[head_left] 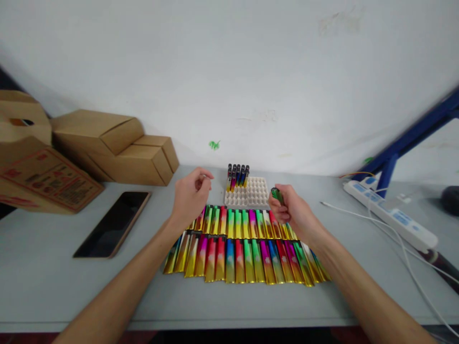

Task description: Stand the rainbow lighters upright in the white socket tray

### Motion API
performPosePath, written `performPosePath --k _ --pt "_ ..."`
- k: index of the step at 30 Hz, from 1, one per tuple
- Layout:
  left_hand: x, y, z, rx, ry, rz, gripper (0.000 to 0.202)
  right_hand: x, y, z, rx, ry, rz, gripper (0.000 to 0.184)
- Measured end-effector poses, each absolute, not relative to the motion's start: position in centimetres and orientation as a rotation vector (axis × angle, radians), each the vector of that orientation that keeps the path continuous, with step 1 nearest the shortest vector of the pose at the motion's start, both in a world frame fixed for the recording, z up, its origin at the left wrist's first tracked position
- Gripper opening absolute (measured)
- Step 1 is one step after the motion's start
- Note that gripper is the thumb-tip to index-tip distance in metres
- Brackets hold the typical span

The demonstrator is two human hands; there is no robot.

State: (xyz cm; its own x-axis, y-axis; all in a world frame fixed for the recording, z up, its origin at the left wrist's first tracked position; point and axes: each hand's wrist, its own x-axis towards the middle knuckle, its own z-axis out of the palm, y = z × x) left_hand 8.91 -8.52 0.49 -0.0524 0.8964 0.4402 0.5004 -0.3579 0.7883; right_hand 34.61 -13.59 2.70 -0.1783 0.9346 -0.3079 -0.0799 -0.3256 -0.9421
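My right hand (289,208) is closed round a green lighter (277,196), whose dark top end sticks up past the thumb, just right of a white peg-hole tray (257,191). At the tray's left, my left hand (192,195) hovers with its fingers curled in, and no object shows in it. Several lighters (237,177) with black tops stand upright in the tray's back left holes. In front of the tray lie two rows of shiny lighters, a back row (238,224) and a front row (249,262), coloured at the top and gold at the base. My forearms partly cover the row ends.
A black-screened phone (113,224) lies on the grey table (201,306) at left. Behind it are brown cardboard boxes (143,157) and a printed carton (50,177). On the right are a white power strip (392,215), a white cable (373,217) and a blue metal frame (405,136).
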Motion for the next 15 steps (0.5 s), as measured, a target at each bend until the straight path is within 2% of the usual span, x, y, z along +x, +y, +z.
performPosePath --k 10,15 --pt "8.97 -8.45 0.39 1.829 1.485 1.380 0.017 34.24 -14.04 2.83 -1.321 -1.037 1.632 0.038" --pt "8.93 -8.45 0.35 1.824 1.492 1.380 0.017 34.67 -14.11 2.63 -1.245 -1.036 1.735 0.053"
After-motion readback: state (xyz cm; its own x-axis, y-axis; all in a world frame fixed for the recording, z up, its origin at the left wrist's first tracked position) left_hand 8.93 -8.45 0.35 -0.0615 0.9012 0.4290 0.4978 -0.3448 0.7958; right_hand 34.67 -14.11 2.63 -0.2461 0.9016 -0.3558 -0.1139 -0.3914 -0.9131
